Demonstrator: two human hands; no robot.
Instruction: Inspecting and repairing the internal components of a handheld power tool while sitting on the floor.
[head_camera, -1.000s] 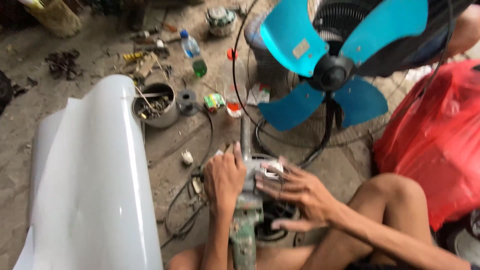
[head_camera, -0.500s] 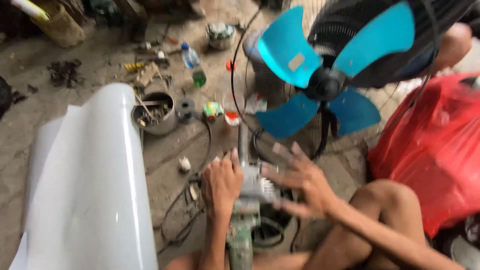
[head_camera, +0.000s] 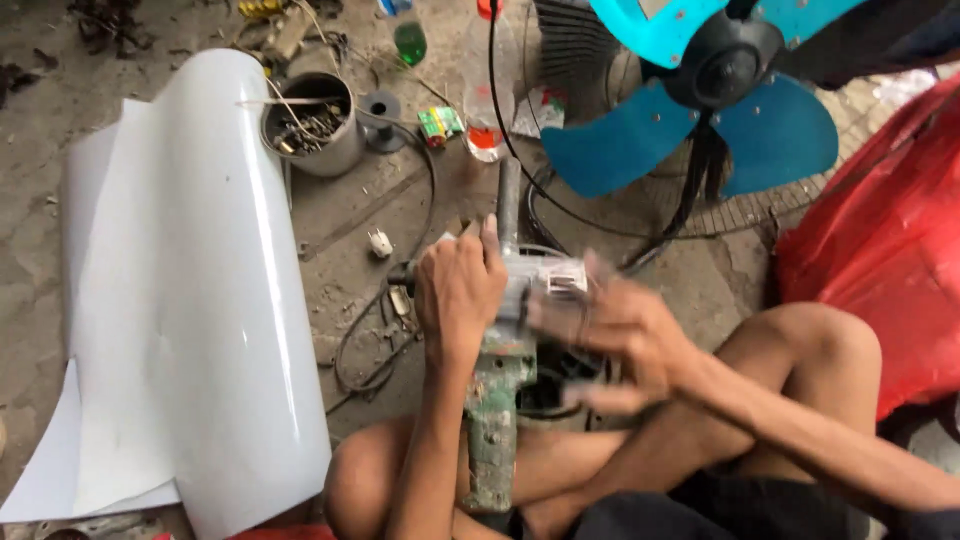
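Sheet metal (head_camera: 190, 300), white and glossy, is the largest thing here — it lies curved like a half roll on the concrete floor (head_camera: 40, 150), on the left side of the view. Next in size is the red plastic cover (head_camera: 880, 250) at the right edge, and above the middle stands a fan (head_camera: 725, 75) with blue blades, its wire guard reaching down to the floor.

Between the person's bare knees lies the power tool (head_camera: 497, 400), a worn green machine with a grey metal head and a grey shaft pointing away toward the fan. The left hand (head_camera: 458, 290) is closed over the head of the tool, fingers wrapped around it from the left side. The right hand (head_camera: 615, 335) is just beside the tool on its right, fingers spread; it is blurred, so I cannot tell if it touches or grips anything.

A black cable (head_camera: 375, 340) makes loops on the floor between the sheet metal and the tool, with a small white plug (head_camera: 379, 242) near it. Further away stands a metal can (head_camera: 312, 125) full of small parts, touching the edge of the sheet — beside it a small grey spool (head_camera: 380, 108), a green packet (head_camera: 440, 123), and a clear bottle (head_camera: 483, 100) with red liquid at the bottom.
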